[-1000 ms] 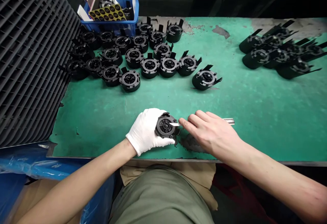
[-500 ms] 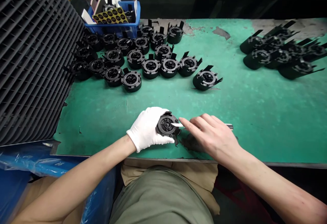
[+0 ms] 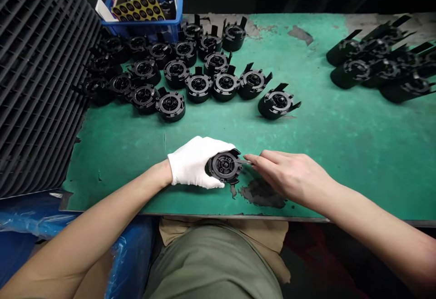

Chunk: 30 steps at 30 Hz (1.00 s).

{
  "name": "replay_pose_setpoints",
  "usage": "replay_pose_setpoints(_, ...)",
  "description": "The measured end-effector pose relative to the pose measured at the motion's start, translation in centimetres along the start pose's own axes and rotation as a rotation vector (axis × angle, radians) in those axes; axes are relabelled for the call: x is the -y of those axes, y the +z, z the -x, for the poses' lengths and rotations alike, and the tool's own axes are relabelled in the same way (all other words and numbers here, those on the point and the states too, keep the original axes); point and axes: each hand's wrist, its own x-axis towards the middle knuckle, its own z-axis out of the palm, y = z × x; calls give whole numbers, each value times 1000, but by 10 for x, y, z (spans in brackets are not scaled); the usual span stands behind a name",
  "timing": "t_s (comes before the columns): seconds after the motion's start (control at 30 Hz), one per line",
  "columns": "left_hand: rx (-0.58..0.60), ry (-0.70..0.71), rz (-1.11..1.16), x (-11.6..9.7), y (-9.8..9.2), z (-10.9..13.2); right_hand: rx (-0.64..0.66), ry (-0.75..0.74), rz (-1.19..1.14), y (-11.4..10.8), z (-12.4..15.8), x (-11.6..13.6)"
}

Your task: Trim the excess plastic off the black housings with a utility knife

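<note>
Watching someone's gloved left hand (image 3: pixel 192 162), fingers curled round a black housing (image 3: pixel 225 166), bare right hand (image 3: pixel 293 171), fingers pinching a slim blade (image 3: pixel 244 161), tip over the housing's face, loads of similar parts (image 3: pixel 225 85) on the green surface (image 3: pixel 340 153) beyond the fingers

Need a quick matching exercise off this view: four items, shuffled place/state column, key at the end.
Items
1. Left hand
2. Right hand
3. Blue bin
4. Yellow sheet

Place or state
A. Behind the larger group of black parts
B. Bare, pinching a slim tool
C. Propped in an open container, black spots on its face
D. Gloved in white, gripping a round black part

Pairs: 1-D, 2-B, 3-A, 4-C
</note>
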Motion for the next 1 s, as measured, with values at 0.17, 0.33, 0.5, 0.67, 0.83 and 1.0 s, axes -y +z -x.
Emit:
replay_pose_setpoints(0.17,31,-8,-4,-5,-5,-4,-6,-70,-3,1,-2,-8)
replay_pose_setpoints(0.33,68,-25,-25,-10,-9,-7,57,-90,27,-3,-4,-8)
replay_pose_setpoints(0.5,57,-16,-22,-9,-8,-7,100,-168,49,-11,-6,-9)
replay_pose_setpoints(0.67,67,-22,-18,-7,-7,-6,98,-235,36,-13,-11,-17)
replay_pose_setpoints(0.83,65,-19,-19,-4,-5,-5,147,-290,32,-17,-19,-22)
replay_pose_setpoints(1.0,83,-24,-28,-6,-7,-7,114,-366,35,-18,-25,-28)
